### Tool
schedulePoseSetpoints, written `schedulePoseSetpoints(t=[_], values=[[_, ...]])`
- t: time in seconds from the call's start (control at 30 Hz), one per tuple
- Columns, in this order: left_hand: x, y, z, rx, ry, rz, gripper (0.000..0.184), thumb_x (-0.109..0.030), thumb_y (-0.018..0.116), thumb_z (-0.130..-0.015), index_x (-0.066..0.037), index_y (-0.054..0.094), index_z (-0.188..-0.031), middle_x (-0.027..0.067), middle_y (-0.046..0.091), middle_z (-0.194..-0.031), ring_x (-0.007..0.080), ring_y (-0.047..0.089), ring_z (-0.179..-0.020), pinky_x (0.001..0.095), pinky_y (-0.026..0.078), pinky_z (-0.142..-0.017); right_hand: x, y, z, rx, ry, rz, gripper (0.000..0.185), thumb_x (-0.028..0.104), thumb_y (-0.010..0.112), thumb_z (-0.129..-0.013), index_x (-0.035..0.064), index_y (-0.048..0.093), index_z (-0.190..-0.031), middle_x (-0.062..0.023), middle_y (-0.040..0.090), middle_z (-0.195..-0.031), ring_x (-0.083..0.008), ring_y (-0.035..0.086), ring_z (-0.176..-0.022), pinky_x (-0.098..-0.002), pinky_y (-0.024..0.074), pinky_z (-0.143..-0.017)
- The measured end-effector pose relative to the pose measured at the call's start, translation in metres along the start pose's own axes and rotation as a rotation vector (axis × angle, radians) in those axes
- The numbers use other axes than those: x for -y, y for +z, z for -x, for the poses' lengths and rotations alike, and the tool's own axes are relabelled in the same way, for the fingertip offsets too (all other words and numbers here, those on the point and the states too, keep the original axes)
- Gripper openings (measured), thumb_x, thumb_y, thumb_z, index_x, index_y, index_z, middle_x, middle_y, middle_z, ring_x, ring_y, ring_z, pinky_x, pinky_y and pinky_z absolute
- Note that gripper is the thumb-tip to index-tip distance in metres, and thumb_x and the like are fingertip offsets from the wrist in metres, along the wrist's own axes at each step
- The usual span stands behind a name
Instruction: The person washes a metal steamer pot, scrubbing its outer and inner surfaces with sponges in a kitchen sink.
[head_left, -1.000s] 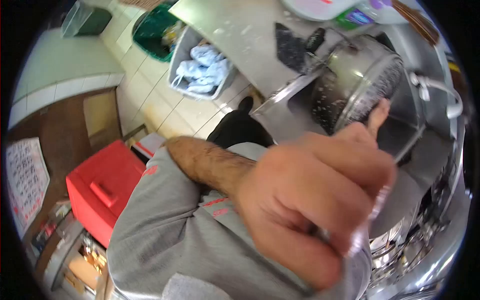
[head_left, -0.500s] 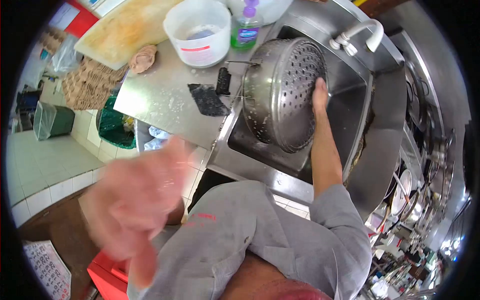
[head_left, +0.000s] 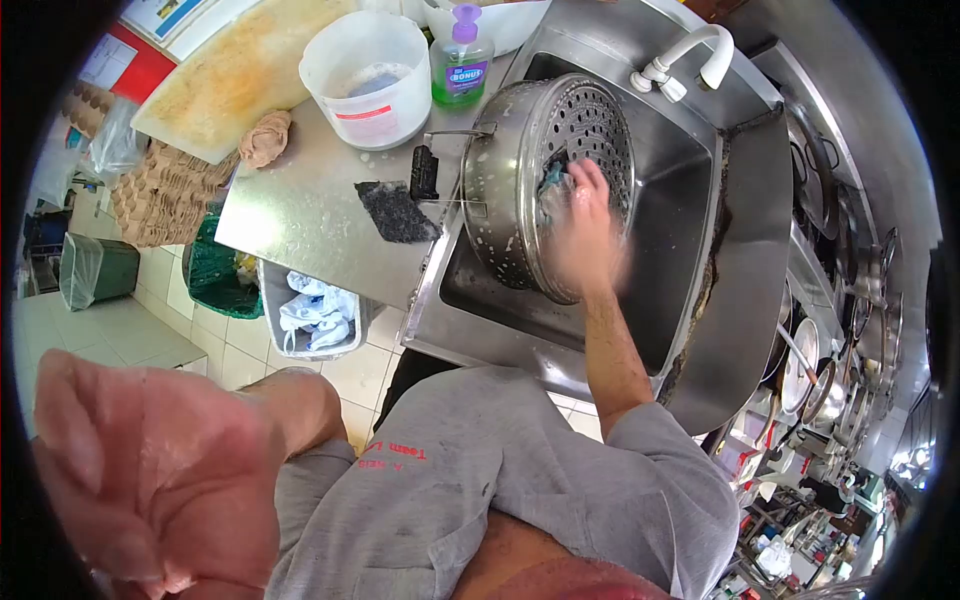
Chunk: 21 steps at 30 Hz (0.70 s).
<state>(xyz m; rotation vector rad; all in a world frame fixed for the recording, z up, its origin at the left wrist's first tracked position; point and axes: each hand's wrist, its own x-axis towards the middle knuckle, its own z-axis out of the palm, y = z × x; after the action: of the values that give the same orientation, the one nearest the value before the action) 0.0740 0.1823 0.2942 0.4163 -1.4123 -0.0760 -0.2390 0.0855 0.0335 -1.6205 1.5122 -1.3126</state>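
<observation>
Nearest to us, our left hand (head_left: 165,465): palm bared, fingers half curled, nothing visible in it. At the sink (head_left: 490,340), our right hand (head_left: 590,235): blurred, shifted from the pot's edge onto its perforated base, fingers against a bluish wad (head_left: 553,190), grip unclear. One steel pot (head_left: 505,150), tipped sideways over the basin; we judge that rubbing now reaches the base. Beyond: black scouring pad (head_left: 397,212), white tub (head_left: 365,125), soap bottle (head_left: 462,75).
</observation>
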Motion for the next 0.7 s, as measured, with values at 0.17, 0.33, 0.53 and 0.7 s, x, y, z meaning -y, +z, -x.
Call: schedulePoseSetpoints(t=[0.17, 0.33, 0.53, 0.7], values=[[-0.007, -0.009, -0.007, -0.010, 0.047, 0.013, 0.037, -0.055, 0.059, -0.077, -0.027, 0.066, -0.100, -0.0110, 0.061, -0.103, 0.0038, 0.046, -0.083, 0.0288, 0.026, -0.078, 0.066, -0.043, -0.009, -0.483, -0.183, 0.070, 0.018, 0.007, 0.064, -0.081, 0.0038, 0.066, -0.099, -0.0074, 0.052, -0.101, -0.0194, 0.050, -0.101, -0.0322, 0.0396, -0.093], [-0.013, -0.011, -0.013, 0.031, 0.094, 0.046, 0.036, -0.050, 0.060, -0.078, -0.023, 0.064, -0.102, -0.0077, 0.061, -0.102, 0.0056, 0.047, -0.084, 0.0295, 0.028, -0.078, 0.210, -0.127, -0.005, -0.717, -0.999, -0.133, 0.030, 0.030, 0.043, -0.089, 0.0046, 0.058, -0.093, -0.0111, 0.056, -0.097, -0.0231, 0.057, -0.086, -0.0363, 0.0503, -0.076], [-0.017, 0.005, -0.012, 0.132, 0.146, 0.097, 0.036, -0.044, 0.060, -0.079, -0.019, 0.062, -0.105, -0.0039, 0.060, -0.102, 0.0077, 0.048, -0.085, 0.0303, 0.032, -0.078, 0.291, -0.146, 0.016, -0.276, -1.293, -0.156, 0.025, 0.025, 0.048, -0.086, 0.0042, 0.059, -0.095, -0.0117, 0.056, -0.100, -0.0237, 0.055, -0.090, -0.0362, 0.0481, -0.079], [-0.022, 0.014, -0.012, 0.185, 0.173, 0.130, 0.036, -0.039, 0.061, -0.080, -0.015, 0.060, -0.107, -0.0006, 0.059, -0.101, 0.0095, 0.049, -0.086, 0.0310, 0.034, -0.079, 0.303, -0.148, 0.027, -0.183, -1.279, -0.115, 0.023, 0.021, 0.052, -0.084, 0.0040, 0.060, -0.096, -0.0122, 0.055, -0.103, -0.0242, 0.054, -0.095, -0.0360, 0.0463, -0.082]])
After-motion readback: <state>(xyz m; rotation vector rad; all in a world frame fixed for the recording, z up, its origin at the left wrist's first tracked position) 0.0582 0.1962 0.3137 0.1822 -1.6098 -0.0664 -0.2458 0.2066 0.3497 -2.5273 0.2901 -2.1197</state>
